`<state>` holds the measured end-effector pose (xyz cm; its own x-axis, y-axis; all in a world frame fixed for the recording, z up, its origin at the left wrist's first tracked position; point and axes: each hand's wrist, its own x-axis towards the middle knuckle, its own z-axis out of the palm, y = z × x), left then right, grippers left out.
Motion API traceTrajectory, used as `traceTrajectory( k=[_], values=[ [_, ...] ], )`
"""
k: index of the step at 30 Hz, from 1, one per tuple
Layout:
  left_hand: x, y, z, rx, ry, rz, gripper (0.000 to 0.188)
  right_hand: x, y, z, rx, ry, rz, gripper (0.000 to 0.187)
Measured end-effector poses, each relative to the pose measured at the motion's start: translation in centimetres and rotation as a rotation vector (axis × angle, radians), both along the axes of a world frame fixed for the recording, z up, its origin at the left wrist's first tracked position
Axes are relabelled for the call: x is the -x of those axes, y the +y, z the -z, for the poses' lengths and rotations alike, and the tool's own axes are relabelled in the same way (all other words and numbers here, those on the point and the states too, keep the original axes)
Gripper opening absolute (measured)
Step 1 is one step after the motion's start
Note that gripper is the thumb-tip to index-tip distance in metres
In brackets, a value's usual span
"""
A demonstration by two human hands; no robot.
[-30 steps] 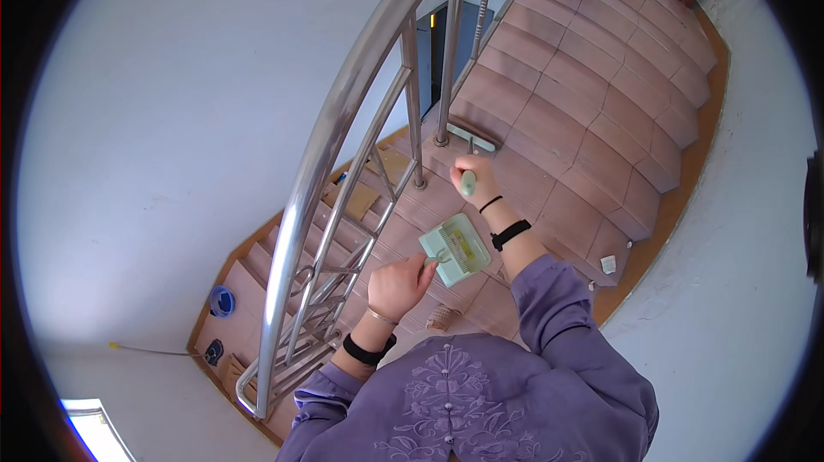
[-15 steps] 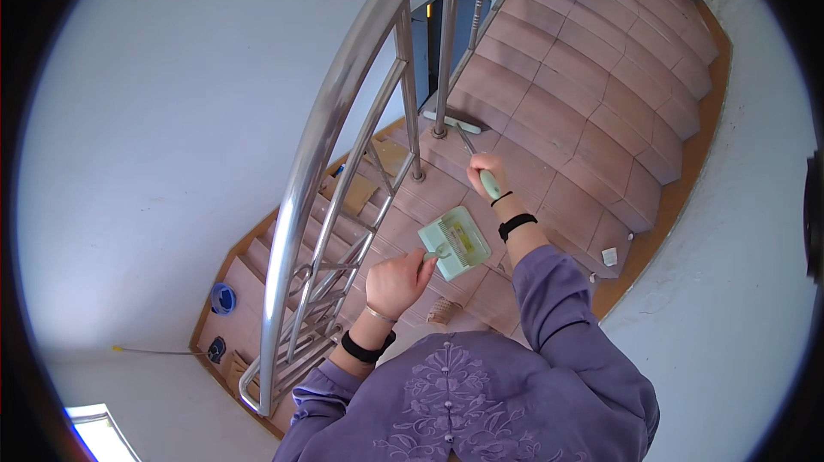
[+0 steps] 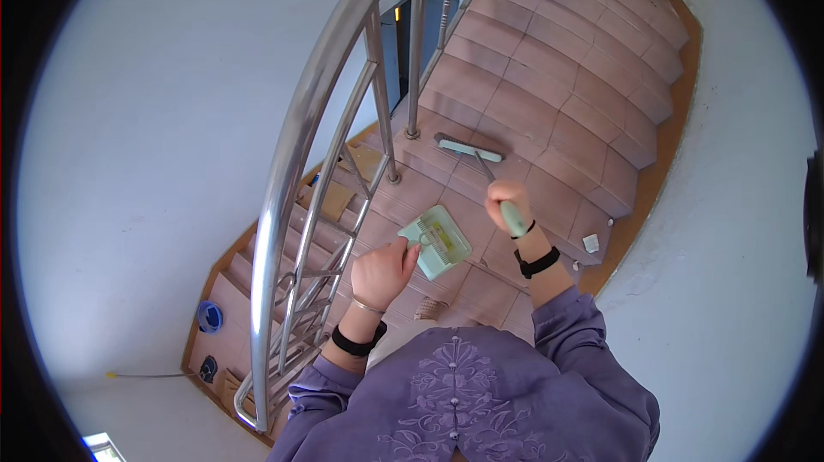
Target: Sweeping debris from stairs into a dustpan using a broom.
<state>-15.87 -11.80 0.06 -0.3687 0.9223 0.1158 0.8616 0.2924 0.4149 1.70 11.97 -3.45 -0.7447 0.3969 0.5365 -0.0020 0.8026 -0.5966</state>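
My right hand (image 3: 508, 203) is closed round the pale green handle of a broom. The broom (image 3: 469, 150) has a light green head with dark bristles, and it lies against the reddish tiled stair tread ahead of me. My left hand (image 3: 380, 274) grips the upper end of a pale green dustpan (image 3: 437, 243), held low in front of my body. Something yellow-green shows inside the pan, too small to make out. A gap separates the broom head from the dustpan.
A steel railing (image 3: 296, 144) curves along my left. Tiled steps (image 3: 549, 67) rise ahead to the right. Small white scraps (image 3: 590, 243) lie by the right wall. Beyond the railing are brown cardboard (image 3: 329, 202), a blue bucket (image 3: 209, 317) and a thin pole (image 3: 150, 374).
My right hand has drawn the broom nearer and to the right, away from the railing post. The dustpan stays in my left hand, and the whole view has shifted slightly.
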Motion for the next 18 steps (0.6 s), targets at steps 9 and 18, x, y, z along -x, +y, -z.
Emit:
traceTrajectory(
  k=[9,18],
  values=[
    [-0.4,0.7,0.1,-0.02,0.014,0.005,0.03,2.6,-1.7,-1.5,0.156,0.41,-0.116,0.021],
    [-0.8,-0.2,0.4,-0.041,0.029,-0.001,0.031,3.0,-2.1,2.8,0.148,0.15,-0.122,0.029]
  ],
)
